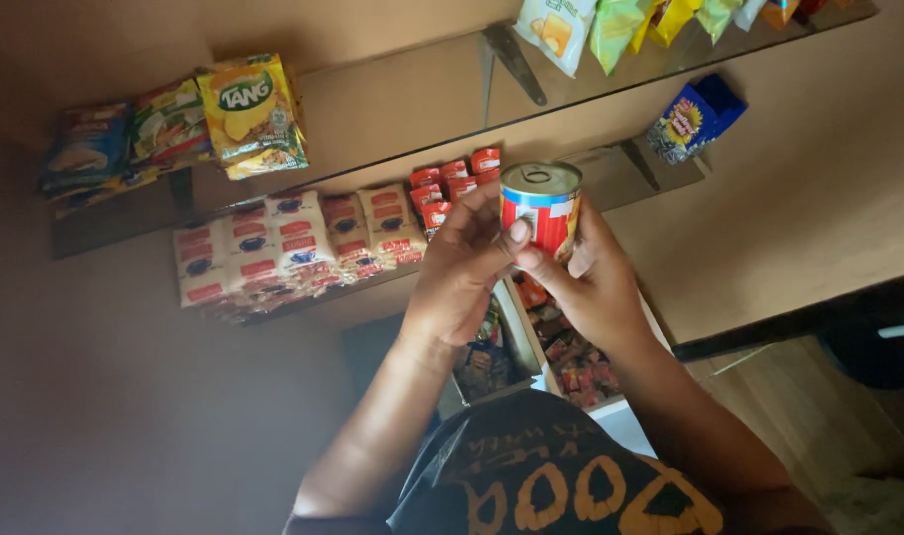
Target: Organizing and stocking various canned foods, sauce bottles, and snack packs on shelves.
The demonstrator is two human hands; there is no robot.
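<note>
Tin can [540,207] sits upright between both hands, held up in front of the wall shelves, approx. centre of view. Left hand [459,267] comes in from lower left, fingers curled onto the can's left side, thumb tip pressed on the label near the front. Right hand [592,277] comes from lower right, wraps the can's right side and back, thumb also on the label just below the left thumb. Both hands closed on the can; forearms rise from the bottom edge and meet in a V.

Can: silver lid w/ pull ring [538,176] facing up, red label w/ white and yellow patches; lower part hidden by fingers.

Behind it, lower wall shelf [610,170] carries small red sachets [456,184] just left of the can, then rows of white-and-red sachets [283,243] further left. Blue packet [693,118] stands at the shelf's right end. Upper shelf [402,104] holds a yellow-green drink-mix packet [252,114] and more packets [125,139] at left; snack bags [610,25] along the top right. Below the hands, open boxes of small wrapped items [571,362]. Walls tan, dim at left. Dark garment w/ orange print [561,490] at the bottom.
</note>
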